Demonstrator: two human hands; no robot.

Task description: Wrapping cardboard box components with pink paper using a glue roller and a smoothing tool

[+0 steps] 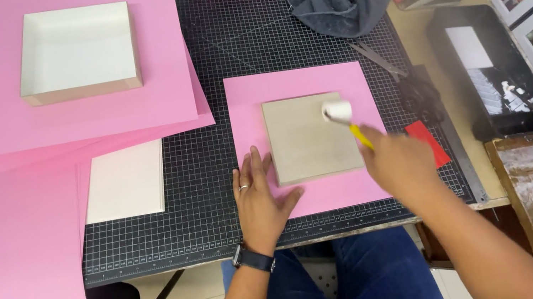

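Left hand [259, 197] pressed flat, fingers spread, gripping nothing, pinning pink sheet [308, 139] beside grey board [311, 136] against slippage. Right hand [400, 162] closed around yellow-handled roller [338, 113], angled ahead of fingertips onto board's far corner, presumably spreading adhesive.

A wooden table [416, 45] carries a black gridded cutting mat [214, 180]; on it lie pink sheets [82, 79] and a grey cloth [336, 4].
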